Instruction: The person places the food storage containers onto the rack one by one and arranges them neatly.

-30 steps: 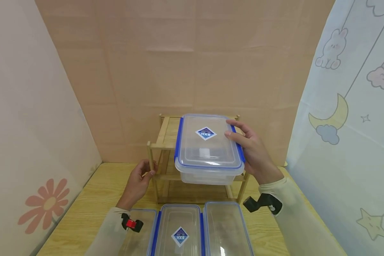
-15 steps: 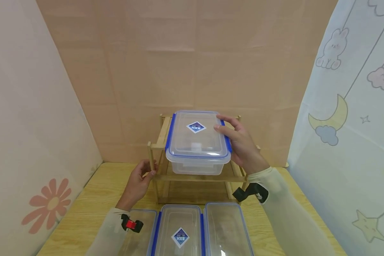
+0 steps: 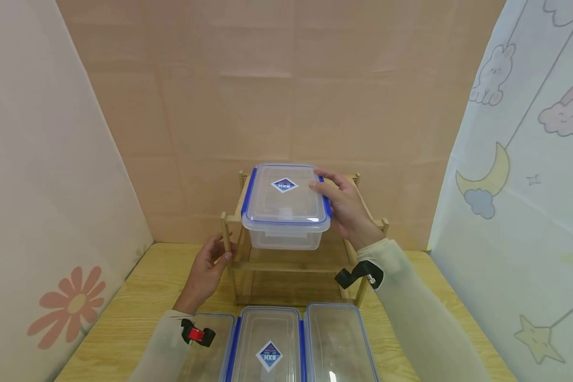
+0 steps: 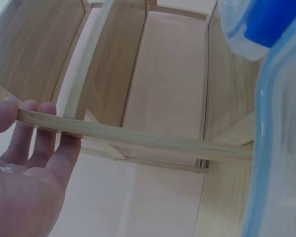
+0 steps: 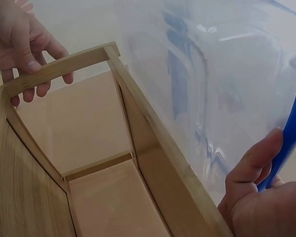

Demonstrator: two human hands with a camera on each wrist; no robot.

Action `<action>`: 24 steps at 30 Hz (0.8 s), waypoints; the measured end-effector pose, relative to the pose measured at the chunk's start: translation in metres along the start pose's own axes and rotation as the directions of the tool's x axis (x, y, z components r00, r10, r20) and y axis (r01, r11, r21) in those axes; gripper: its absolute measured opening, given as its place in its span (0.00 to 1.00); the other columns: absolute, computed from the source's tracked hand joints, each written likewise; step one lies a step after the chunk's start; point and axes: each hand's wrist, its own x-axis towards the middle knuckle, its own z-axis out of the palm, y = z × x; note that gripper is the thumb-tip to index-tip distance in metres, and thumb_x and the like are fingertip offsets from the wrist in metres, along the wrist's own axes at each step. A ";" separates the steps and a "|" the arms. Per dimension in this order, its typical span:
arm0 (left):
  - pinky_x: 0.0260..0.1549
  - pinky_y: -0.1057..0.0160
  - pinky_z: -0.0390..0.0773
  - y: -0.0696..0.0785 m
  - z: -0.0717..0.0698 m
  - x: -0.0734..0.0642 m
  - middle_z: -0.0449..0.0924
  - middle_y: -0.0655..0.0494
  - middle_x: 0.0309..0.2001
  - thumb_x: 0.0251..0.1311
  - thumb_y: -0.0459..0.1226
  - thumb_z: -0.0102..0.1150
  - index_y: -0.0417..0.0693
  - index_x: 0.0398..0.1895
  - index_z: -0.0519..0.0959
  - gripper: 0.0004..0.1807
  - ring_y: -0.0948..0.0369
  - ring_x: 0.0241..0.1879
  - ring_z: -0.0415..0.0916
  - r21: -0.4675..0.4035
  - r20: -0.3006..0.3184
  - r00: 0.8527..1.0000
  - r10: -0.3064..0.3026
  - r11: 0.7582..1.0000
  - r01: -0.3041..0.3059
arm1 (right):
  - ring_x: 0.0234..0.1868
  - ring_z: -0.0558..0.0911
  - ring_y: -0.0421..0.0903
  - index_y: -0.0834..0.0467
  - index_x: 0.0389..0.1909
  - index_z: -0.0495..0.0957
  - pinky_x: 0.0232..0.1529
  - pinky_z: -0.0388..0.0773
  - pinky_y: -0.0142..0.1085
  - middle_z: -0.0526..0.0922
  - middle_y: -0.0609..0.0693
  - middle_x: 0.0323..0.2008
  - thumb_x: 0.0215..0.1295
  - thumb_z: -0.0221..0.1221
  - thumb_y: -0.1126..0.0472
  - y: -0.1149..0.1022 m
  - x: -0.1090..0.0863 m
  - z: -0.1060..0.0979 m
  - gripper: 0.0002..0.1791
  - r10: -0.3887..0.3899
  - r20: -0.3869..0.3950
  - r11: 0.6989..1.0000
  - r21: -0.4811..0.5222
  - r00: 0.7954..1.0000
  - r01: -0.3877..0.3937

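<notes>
A clear plastic food container [image 3: 286, 204] with a blue-clipped lid and a diamond label hangs over the top of a small wooden shelf rack [image 3: 291, 267]. My right hand [image 3: 346, 207] grips the container by its right side, thumb on the lid and the other fingers along the edge. In the right wrist view the thumb [image 5: 256, 163] lies at the blue clip. My left hand [image 3: 210, 270] holds the rack's front left post [image 4: 138, 134], thumb on one side and fingers on the other. The container hides much of the rack's top shelf in the head view.
Three more lidded containers lie side by side in front of the rack: a left one [image 3: 207, 350], a labelled middle one [image 3: 269, 331] and a right one [image 3: 339, 339]. They stand on a wood-grain table [image 3: 138, 297]. Hung cloths [image 3: 286, 106] enclose the back and both sides.
My right hand has carried the container left and farther back over the rack, uncovering the rack's right side. The left hand stays on the post.
</notes>
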 end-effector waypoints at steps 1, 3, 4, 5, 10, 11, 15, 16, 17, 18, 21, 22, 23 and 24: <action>0.61 0.48 0.75 0.000 0.000 0.000 0.79 0.53 0.53 0.73 0.33 0.51 0.69 0.68 0.66 0.26 0.56 0.59 0.76 0.003 -0.003 1.000 0.000 1.000 0.000 | 0.50 0.83 0.53 0.48 0.67 0.67 0.45 0.84 0.47 0.68 0.57 0.65 0.68 0.62 0.59 0.000 0.002 0.000 0.27 -0.001 0.000 1.000 -0.004 1.000 0.001; 0.60 0.51 0.76 0.000 0.001 0.001 0.79 0.53 0.53 0.73 0.32 0.50 0.68 0.68 0.66 0.26 0.55 0.58 0.76 0.000 -0.006 1.000 0.008 1.000 -0.008 | 0.51 0.83 0.54 0.47 0.67 0.67 0.46 0.84 0.47 0.68 0.57 0.65 0.68 0.62 0.58 0.001 0.005 0.001 0.28 0.000 -0.003 1.000 -0.016 1.000 0.000; 0.60 0.53 0.76 0.000 0.002 0.001 0.79 0.52 0.53 0.73 0.32 0.50 0.68 0.68 0.67 0.26 0.55 0.58 0.76 -0.004 -0.008 1.000 0.011 1.000 -0.011 | 0.52 0.82 0.54 0.47 0.68 0.67 0.46 0.84 0.47 0.68 0.57 0.66 0.68 0.62 0.58 0.001 0.007 0.001 0.28 0.001 -0.004 1.000 -0.025 1.000 -0.001; 0.59 0.55 0.76 0.000 0.003 0.002 0.79 0.51 0.53 0.73 0.31 0.50 0.66 0.68 0.67 0.26 0.55 0.58 0.76 -0.009 -0.010 1.000 0.016 1.000 -0.016 | 0.53 0.82 0.54 0.47 0.68 0.67 0.46 0.84 0.47 0.68 0.57 0.66 0.68 0.61 0.58 0.001 0.009 0.002 0.28 -0.002 -0.006 1.000 -0.028 1.000 0.001; 0.56 0.64 0.77 -0.001 0.005 0.004 0.78 0.48 0.54 0.72 0.30 0.50 0.62 0.67 0.67 0.25 0.54 0.58 0.76 -0.028 -0.014 0.999 0.029 0.999 -0.029 | 0.57 0.79 0.56 0.47 0.67 0.68 0.46 0.84 0.46 0.69 0.55 0.66 0.68 0.62 0.57 0.001 0.017 0.003 0.27 0.011 -0.034 0.999 -0.037 0.999 -0.013; 0.56 0.64 0.77 -0.001 0.005 0.004 0.78 0.47 0.54 0.72 0.30 0.50 0.62 0.67 0.67 0.25 0.54 0.58 0.76 -0.030 -0.013 0.999 0.032 0.999 -0.032 | 0.57 0.79 0.56 0.47 0.66 0.69 0.46 0.84 0.46 0.69 0.55 0.66 0.68 0.62 0.57 0.001 0.019 0.003 0.27 0.014 -0.041 0.999 -0.034 0.999 -0.016; 0.56 0.64 0.78 -0.002 0.004 0.006 0.78 0.47 0.54 0.72 0.31 0.50 0.64 0.66 0.67 0.24 0.54 0.58 0.77 -0.023 -0.009 0.999 0.032 0.999 -0.032 | 0.56 0.79 0.53 0.48 0.66 0.69 0.45 0.85 0.43 0.70 0.55 0.66 0.67 0.62 0.58 0.001 0.026 0.004 0.27 0.017 -0.063 0.999 -0.035 0.998 -0.020; 0.56 0.64 0.78 -0.002 0.003 0.005 0.78 0.47 0.54 0.73 0.32 0.50 0.64 0.66 0.67 0.24 0.54 0.57 0.77 -0.017 -0.009 1.000 0.028 0.999 -0.028 | 0.54 0.80 0.52 0.49 0.66 0.69 0.44 0.85 0.42 0.70 0.55 0.65 0.67 0.62 0.58 0.001 0.028 0.005 0.27 0.017 -0.065 0.999 -0.033 0.998 -0.019; 0.56 0.63 0.78 -0.002 0.003 0.005 0.78 0.48 0.54 0.73 0.33 0.50 0.65 0.66 0.67 0.23 0.54 0.57 0.77 -0.008 -0.009 1.000 0.024 1.000 -0.024 | 0.53 0.80 0.51 0.49 0.66 0.69 0.44 0.85 0.41 0.70 0.54 0.65 0.67 0.62 0.58 0.002 0.030 0.006 0.27 0.016 -0.065 0.999 -0.034 0.998 -0.018; 0.56 0.61 0.78 -0.003 0.002 0.005 0.78 0.48 0.54 0.73 0.33 0.50 0.66 0.66 0.67 0.23 0.54 0.57 0.77 -0.004 -0.007 1.000 0.021 1.000 -0.021 | 0.52 0.80 0.50 0.50 0.66 0.69 0.43 0.85 0.40 0.71 0.54 0.64 0.67 0.62 0.58 0.002 0.032 0.007 0.26 0.016 -0.067 0.999 -0.032 0.998 -0.018; 0.58 0.53 0.78 -0.004 0.000 0.004 0.78 0.47 0.54 0.73 0.35 0.50 0.65 0.67 0.66 0.23 0.52 0.58 0.77 -0.004 0.004 1.000 0.018 1.000 -0.018 | 0.50 0.79 0.47 0.52 0.65 0.70 0.42 0.85 0.37 0.72 0.53 0.61 0.67 0.61 0.61 0.003 0.039 0.010 0.26 0.018 -0.071 1.000 -0.024 0.997 -0.020; 0.59 0.50 0.77 -0.004 -0.001 0.003 0.78 0.47 0.54 0.73 0.35 0.50 0.65 0.67 0.66 0.23 0.51 0.58 0.77 -0.002 0.009 1.000 0.017 1.000 -0.017 | 0.49 0.79 0.47 0.53 0.65 0.70 0.41 0.84 0.37 0.72 0.53 0.60 0.67 0.61 0.61 0.004 0.042 0.010 0.26 0.018 -0.073 1.000 -0.021 0.997 -0.019; 0.59 0.48 0.76 -0.005 -0.001 0.003 0.77 0.46 0.55 0.73 0.36 0.50 0.65 0.67 0.66 0.23 0.51 0.58 0.77 -0.005 0.014 1.000 0.016 1.000 -0.016 | 0.49 0.79 0.47 0.53 0.65 0.70 0.41 0.84 0.36 0.72 0.52 0.60 0.66 0.61 0.62 0.004 0.044 0.011 0.26 0.018 -0.075 1.000 -0.018 0.997 -0.019; 0.60 0.45 0.75 -0.005 -0.002 0.003 0.77 0.46 0.55 0.74 0.36 0.50 0.65 0.68 0.65 0.23 0.50 0.59 0.76 -0.005 0.019 1.000 0.014 1.000 -0.014 | 0.49 0.78 0.47 0.54 0.64 0.70 0.41 0.84 0.36 0.72 0.52 0.59 0.66 0.61 0.62 0.005 0.046 0.012 0.26 0.018 -0.076 1.000 -0.012 0.997 -0.019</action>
